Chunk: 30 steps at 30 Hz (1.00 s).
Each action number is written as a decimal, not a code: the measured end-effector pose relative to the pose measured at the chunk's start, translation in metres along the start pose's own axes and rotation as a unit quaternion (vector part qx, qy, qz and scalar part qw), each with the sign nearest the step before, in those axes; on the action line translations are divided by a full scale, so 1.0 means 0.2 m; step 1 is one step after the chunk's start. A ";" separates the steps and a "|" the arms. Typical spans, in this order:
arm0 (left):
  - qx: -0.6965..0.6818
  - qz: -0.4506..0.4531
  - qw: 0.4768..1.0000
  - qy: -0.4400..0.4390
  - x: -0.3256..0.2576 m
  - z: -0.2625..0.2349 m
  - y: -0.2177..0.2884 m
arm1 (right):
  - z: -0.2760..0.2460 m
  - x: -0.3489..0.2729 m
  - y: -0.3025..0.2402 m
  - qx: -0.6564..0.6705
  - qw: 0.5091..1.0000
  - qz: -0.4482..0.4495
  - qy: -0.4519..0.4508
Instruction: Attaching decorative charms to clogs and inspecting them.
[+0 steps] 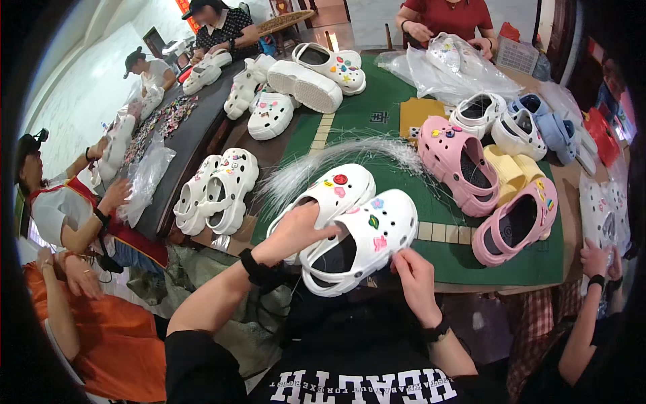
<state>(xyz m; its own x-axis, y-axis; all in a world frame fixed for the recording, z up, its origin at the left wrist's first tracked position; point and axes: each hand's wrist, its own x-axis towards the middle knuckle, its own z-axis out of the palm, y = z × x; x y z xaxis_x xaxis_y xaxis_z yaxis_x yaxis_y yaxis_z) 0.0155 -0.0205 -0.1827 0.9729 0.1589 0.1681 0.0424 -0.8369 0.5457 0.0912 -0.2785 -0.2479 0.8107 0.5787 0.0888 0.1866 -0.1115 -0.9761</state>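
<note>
A pair of white clogs with colourful charms lies before me at the table's near edge, side by side. My left hand (pixel 296 234) grips them at the openings. Its fingers are largely hidden inside the farther clog (pixel 330 192), and its thumb reaches over to the nearer clog (pixel 380 225). Beside the nearer clog's toe, my right hand (pixel 416 283) is closed, its fingertips pinched together near the shoe's side. Whatever is between those fingertips is too small to make out. Behind the pair lies a loose bundle of thin clear plastic strands (pixel 363 149).
Pink clogs (pixel 464 165) and yellow slides (pixel 506 172) stand to the right on the green table mat (pixel 437 264). More white clogs (pixel 219 195) are at the left and far side. Clear plastic bags (pixel 437 74) lie across the back. Co-workers sit around the table, close on both sides.
</note>
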 end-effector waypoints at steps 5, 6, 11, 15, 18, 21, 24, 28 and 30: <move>-0.040 -0.107 0.991 0.068 -0.01 0.05 0.11 | -0.01 0.15 -0.06 -0.051 0.989 -0.117 0.079; -0.034 -0.116 0.991 0.059 0.00 0.07 0.11 | -0.03 0.19 -0.05 -0.049 0.993 -0.090 0.058; -0.220 -0.167 0.960 0.049 -0.01 0.03 0.09 | -0.11 0.26 -0.09 -0.159 0.984 -0.082 0.014; -0.012 -0.029 0.962 0.272 -0.28 0.02 0.16 | -0.14 0.24 -0.27 -0.180 0.961 -0.209 0.000; -0.091 -0.089 0.968 0.218 -0.52 0.09 0.29 | -0.09 0.28 -0.42 -0.221 0.933 -0.265 -0.106; -0.139 -0.070 0.956 0.249 -0.54 0.30 0.31 | -0.04 0.38 -0.51 -0.327 0.858 -0.334 -0.212; -0.273 -0.109 0.924 0.243 -0.46 0.41 0.33 | -0.01 0.47 -0.43 -0.365 0.815 -0.316 -0.319; -0.418 -0.169 0.874 0.182 -0.47 0.39 0.32 | 0.05 0.55 -0.43 -0.341 0.786 -0.275 -0.437; -0.454 -0.155 0.858 0.186 -0.46 0.43 0.31 | 0.06 0.58 -0.43 -0.335 0.780 -0.228 -0.478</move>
<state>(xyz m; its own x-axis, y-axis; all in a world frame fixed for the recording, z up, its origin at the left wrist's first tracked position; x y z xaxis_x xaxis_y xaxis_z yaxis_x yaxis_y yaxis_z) -0.0521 -0.1323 -0.2347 0.8001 0.5970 0.0582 -0.0733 0.0010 0.9973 0.1621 -0.1914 -0.1552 -0.1486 0.9833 -0.1048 0.8413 0.0700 -0.5360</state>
